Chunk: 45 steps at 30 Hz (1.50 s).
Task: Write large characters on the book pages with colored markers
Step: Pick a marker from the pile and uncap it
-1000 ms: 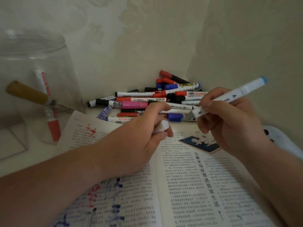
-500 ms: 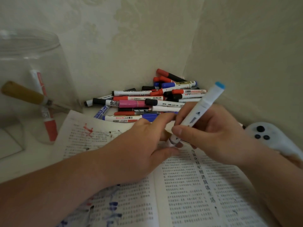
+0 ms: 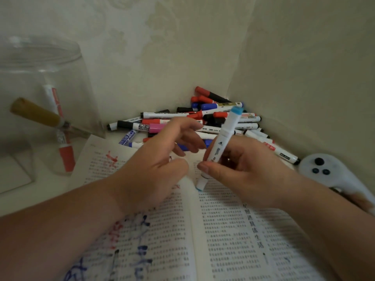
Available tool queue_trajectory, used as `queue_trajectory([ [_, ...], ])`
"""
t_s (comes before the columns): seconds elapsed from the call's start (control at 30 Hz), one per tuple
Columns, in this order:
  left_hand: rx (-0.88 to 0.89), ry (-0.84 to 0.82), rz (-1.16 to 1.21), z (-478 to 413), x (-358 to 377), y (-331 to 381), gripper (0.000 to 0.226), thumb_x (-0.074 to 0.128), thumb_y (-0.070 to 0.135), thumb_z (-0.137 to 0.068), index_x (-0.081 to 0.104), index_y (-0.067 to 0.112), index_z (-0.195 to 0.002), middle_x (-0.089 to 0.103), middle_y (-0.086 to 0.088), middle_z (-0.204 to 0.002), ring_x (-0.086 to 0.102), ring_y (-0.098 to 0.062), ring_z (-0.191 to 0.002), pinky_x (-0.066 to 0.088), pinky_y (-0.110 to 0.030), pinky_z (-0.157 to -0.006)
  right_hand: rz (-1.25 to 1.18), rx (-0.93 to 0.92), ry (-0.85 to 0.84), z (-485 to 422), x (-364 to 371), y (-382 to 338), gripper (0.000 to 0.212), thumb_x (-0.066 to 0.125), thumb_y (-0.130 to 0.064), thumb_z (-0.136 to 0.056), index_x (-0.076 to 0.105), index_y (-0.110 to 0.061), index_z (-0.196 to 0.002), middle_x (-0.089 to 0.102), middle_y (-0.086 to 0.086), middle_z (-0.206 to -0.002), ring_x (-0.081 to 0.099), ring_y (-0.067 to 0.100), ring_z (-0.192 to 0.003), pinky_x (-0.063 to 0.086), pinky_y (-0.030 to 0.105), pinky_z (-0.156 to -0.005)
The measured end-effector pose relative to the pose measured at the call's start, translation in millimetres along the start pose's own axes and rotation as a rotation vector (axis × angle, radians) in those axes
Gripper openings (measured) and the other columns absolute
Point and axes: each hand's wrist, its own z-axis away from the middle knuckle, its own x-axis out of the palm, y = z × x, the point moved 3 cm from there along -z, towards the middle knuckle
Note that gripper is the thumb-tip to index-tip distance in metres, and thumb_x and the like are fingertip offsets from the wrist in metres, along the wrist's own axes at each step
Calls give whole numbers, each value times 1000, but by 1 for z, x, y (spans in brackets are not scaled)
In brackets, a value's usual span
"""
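Note:
An open book with printed text lies in front of me. Its left page carries large red and blue characters low down and a red mark near the top. My right hand grips a white marker with a light blue end, held almost upright. The marker's blue tip touches the top of the right page beside the gutter. My left hand hovers over the top of the left page with relaxed, spread fingers. I see nothing held in it.
A pile of red, blue, black and pink markers fills the wall corner behind the book. A clear jar on the left holds a red marker and a wooden-handled tool. A white controller lies at the right.
My right hand swung the marker from slanting to upright and lowered its tip onto the page. My left hand's fingers spread apart; the white cap it held one second ago is out of sight.

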Motion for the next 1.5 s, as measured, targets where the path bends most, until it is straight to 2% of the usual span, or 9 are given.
queue_trajectory([
  [0.13,124,146,187,0,-1,4,40,50,33,-91,50,33,-131,62,7,-115,61,-21,-108,52,-45,-90,29,-48,9,-3,12,-3,36,59,-52,-92,70,-17,-95,68,6,-84,64,24,-76,53,47,-71],
  [0.23,244,220,270,0,-2,11,42,55,32,-94,45,29,-134,60,6,-106,61,-14,-84,51,-31,-74,98,-109,-59,-5,23,-3,45,47,-52,-99,66,-11,-99,64,6,-92,62,25,-85,51,46,-76],
  [0.33,282,290,265,-1,-4,16,37,59,24,-95,48,27,-130,61,4,-95,58,-11,-67,49,-24,-63,84,-79,-120,-2,22,-5,35,42,-48,-101,59,-20,-91,61,-3,-82,59,18,-76,49,43,-70],
  [0.5,145,356,360,-5,-7,9,31,64,15,-90,53,20,-119,70,-2,-86,59,-18,-60,52,-29,-60,119,-7,-60,2,3,3,43,40,-63,-98,51,-27,-78,54,-4,-69,49,13,-61,44,33,-57],
  [0.7,-15,364,359,-9,-9,3,23,73,28,-86,63,14,-101,68,-5,-70,63,-21,-58,58,-34,-63,-182,222,61,4,-11,12,56,39,-70,-89,71,-25,-86,54,-5,-57,46,9,-50,40,29,-52],
  [0.87,-139,27,76,-5,-1,6,14,66,43,-81,69,33,-90,69,8,-74,55,-6,-55,46,-17,-53,-869,302,25,0,-24,26,76,33,-66,-94,69,-1,-79,48,12,-45,32,19,-35,22,28,-43],
  [1.03,-35,-69,-36,1,11,20,22,58,59,-78,71,54,-95,73,17,-93,66,-13,-91,50,-27,-79,-967,231,-137,5,-21,18,88,32,-77,-84,62,6,-75,48,8,-42,33,15,-32,22,25,-41],
  [1.3,89,-48,-107,4,11,20,17,61,51,-90,70,52,-105,72,16,-89,67,-13,-81,50,-28,-68,-1011,343,-220,6,-15,13,84,36,-79,-85,61,1,-82,45,8,-48,34,17,-39,33,23,-44],
  [1.5,50,-133,-380,-4,12,14,25,25,61,-96,48,52,-95,58,26,-94,57,-2,-87,42,-15,-68,-1258,138,-304,7,-28,12,80,64,-75,-76,65,-3,-109,57,13,-73,52,22,-62,47,29,-54],
])
